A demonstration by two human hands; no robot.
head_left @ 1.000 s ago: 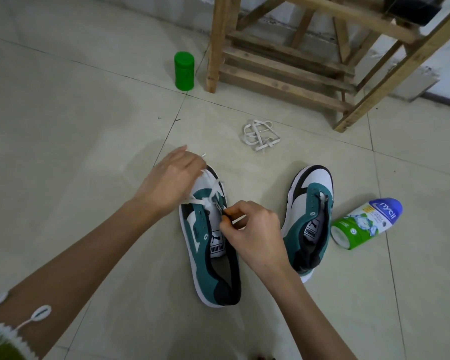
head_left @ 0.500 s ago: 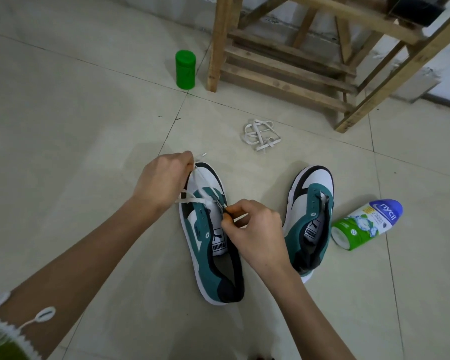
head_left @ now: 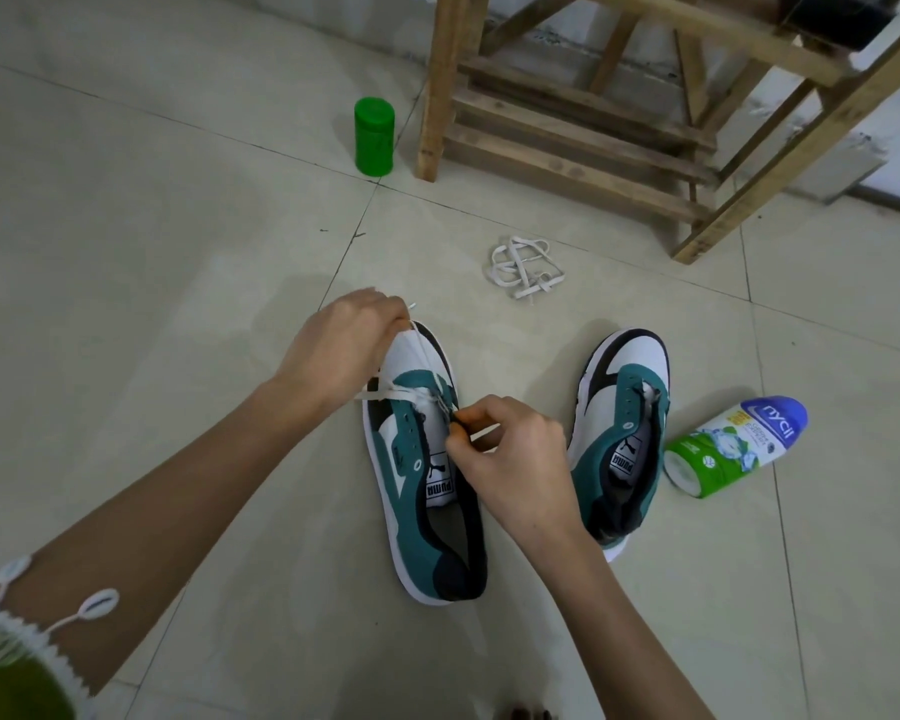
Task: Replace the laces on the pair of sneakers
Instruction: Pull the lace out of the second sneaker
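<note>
My left hand (head_left: pixel 341 350), open a second ago, now curls round the white lace (head_left: pixel 383 396) over the toe of the sneaker (head_left: pixel 406 459). My right hand (head_left: pixel 510 459) still pinches the other end at its eyelets. Lacing has barely begun, and the second sneaker (head_left: pixel 635 366), right of it, lies unlaced.

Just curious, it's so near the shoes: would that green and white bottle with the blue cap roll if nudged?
Probably: the bottle lies on its side on smooth floor tiles and looks round, so a sideways nudge would likely roll it. It looks like plastic, so probably light and not fragile.
</note>
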